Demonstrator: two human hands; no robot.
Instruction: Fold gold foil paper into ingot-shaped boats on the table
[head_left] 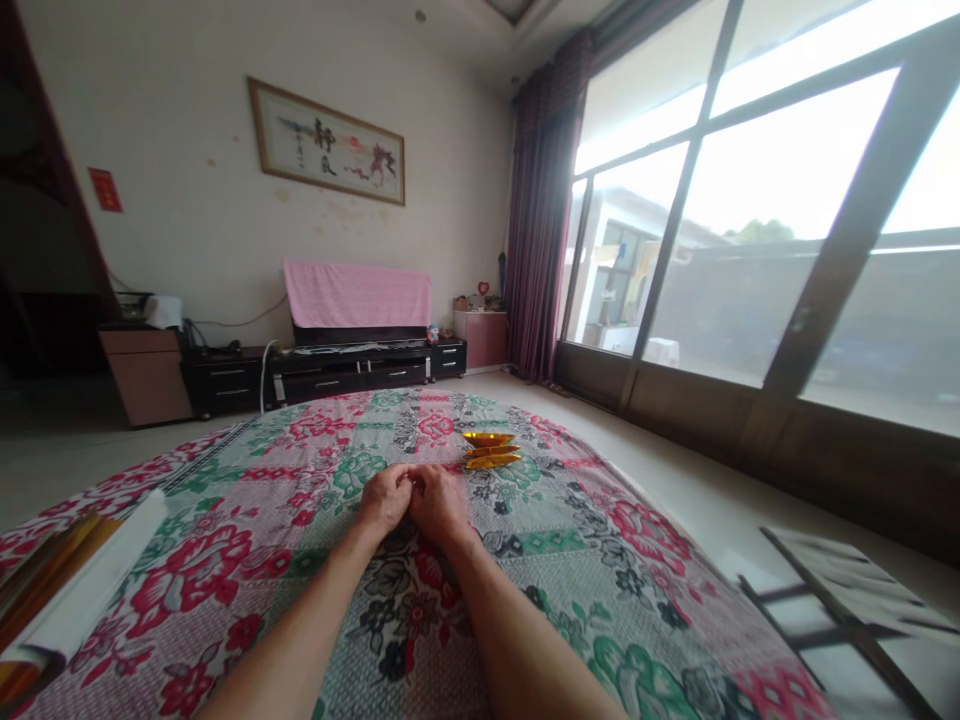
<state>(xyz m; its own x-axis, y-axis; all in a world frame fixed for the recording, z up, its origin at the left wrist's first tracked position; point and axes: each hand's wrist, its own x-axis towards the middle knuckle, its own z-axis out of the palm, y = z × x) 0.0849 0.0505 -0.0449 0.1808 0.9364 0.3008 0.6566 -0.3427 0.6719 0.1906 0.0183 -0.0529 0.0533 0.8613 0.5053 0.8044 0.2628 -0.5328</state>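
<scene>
My left hand [386,497] and my right hand [438,500] meet over the middle of the flowered tablecloth [202,570]. Both have their fingers curled in and pressed together, thumbs side by side. Whatever they may hold is hidden behind the knuckles. Just beyond my right hand, a little to its right, lie several shiny gold folded pieces [492,452], narrow and pointed at the ends, lined up one behind another. They are apart from the hand.
At the left edge of the table, a white open packet [112,570] holds a stack of gold and brown sheets [64,560]. A low black cabinet [330,382] with a pink cloth [358,295] above it stands by the wall. A stool or chair [862,580] is on the floor at right.
</scene>
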